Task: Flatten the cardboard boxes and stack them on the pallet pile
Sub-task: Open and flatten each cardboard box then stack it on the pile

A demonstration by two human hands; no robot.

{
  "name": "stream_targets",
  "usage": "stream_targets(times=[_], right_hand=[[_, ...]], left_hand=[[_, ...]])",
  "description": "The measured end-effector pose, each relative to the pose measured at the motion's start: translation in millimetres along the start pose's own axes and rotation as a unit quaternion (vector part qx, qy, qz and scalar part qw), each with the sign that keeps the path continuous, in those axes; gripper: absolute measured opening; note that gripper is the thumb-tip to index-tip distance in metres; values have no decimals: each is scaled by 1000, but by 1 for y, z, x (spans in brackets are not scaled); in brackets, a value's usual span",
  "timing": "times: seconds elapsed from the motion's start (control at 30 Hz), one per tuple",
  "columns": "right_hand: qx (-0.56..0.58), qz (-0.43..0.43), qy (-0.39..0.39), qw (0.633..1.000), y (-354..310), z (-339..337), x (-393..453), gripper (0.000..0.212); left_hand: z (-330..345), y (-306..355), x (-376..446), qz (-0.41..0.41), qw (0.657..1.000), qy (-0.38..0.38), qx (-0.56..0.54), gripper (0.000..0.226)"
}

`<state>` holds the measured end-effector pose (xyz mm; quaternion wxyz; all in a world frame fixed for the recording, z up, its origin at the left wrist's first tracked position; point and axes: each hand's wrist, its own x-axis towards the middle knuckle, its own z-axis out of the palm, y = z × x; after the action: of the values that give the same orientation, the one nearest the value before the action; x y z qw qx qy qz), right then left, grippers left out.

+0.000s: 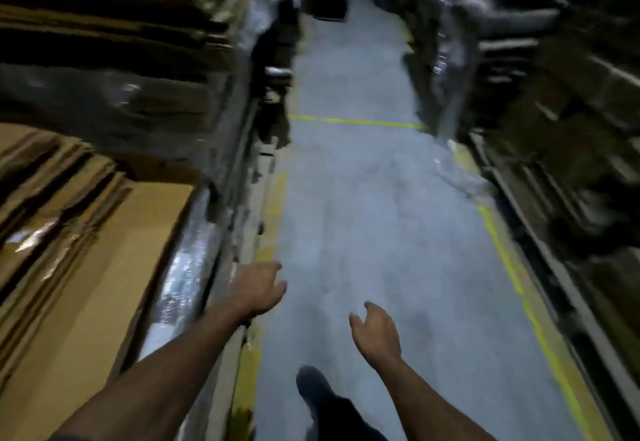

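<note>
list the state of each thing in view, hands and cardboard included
left hand: empty, fingers loosely curled, no grip on anything
right hand: empty, fingers relaxed, held over the floor
flattened brown cardboard sheets: lying flat in a stack at the left, untouched
plastic-wrapped dark pallet loads: wrapped, lining the right side of the aisle, blurred
grey concrete aisle floor: marked with yellow lines
dark shoe: stepping forward on the floor

At nine o'clock the flattened cardboard stack (86, 250) is matt brown paperboard with rough, ragged edges, and its side is wrapped in glossy, crinkled plastic film (188, 260). The floor (363, 233) running to twelve o'clock looks like matt grey concrete with worn yellow painted lines (519, 302). At two o'clock shiny plastic wrap (446, 42) covers dark, blurred goods.
</note>
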<state>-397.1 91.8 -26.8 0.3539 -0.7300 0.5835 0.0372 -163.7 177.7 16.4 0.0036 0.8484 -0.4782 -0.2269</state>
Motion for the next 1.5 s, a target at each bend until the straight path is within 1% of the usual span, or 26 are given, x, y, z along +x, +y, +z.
stream_targets(times=[0.07,0.1,0.17,0.27,0.37,0.47,0.6,0.73,0.8,0.9,1.03,1.13,1.2,1.23,1.3,1.33,1.37,1.43,1.47,1.5], right_hand=[[30,67,24,997,44,-1,-28,61],[50,118,44,991,76,-5,-55,61],[69,161,68,982,109,-6,-80,62],[121,250,113,954,168,-13,-130,64],[173,329,161,914,228,-17,-180,64],[224,391,198,871,284,-24,-229,65],[295,452,238,808,373,-34,-284,68],[337,490,259,761,481,-48,-329,62],[361,506,266,737,544,-54,-345,66],[389,521,261,714,638,-51,-353,76],[410,550,263,678,759,-28,-344,83],[436,565,280,642,840,-4,-327,78],[426,571,284,642,888,18,-314,81],[422,567,292,644,910,32,-308,84],[418,567,306,641,951,65,-298,99],[421,572,314,630,967,81,-296,106],[424,574,321,623,982,95,-293,107],[416,582,319,622,1007,114,-287,95],[412,582,322,623,1018,125,-283,92],[413,579,328,622,1026,132,-280,96]], left_hand=[[18,33,1,50,998,-24,-2,54],[32,63,-5,96,994,-43,-1,55],[49,92,-16,131,989,-65,-1,54],[79,159,-43,207,972,-107,18,55],[111,230,-75,278,950,-138,41,55],[144,297,-116,334,927,-160,59,55],[205,387,-173,376,901,-198,81,58],[284,482,-230,366,895,-245,74,66],[329,530,-255,342,898,-267,72,71],[396,597,-278,314,900,-288,89,74],[493,672,-279,296,900,-301,111,74],[570,708,-264,288,900,-304,120,73],[622,725,-255,285,901,-303,124,73],[648,731,-251,283,900,-305,126,73],[694,738,-243,273,903,-308,123,73],[716,740,-239,269,903,-313,121,74],[736,742,-236,263,904,-316,119,75],[771,744,-230,253,904,-325,116,79],[786,744,-227,246,905,-329,111,81],[799,745,-224,239,906,-333,105,82]])
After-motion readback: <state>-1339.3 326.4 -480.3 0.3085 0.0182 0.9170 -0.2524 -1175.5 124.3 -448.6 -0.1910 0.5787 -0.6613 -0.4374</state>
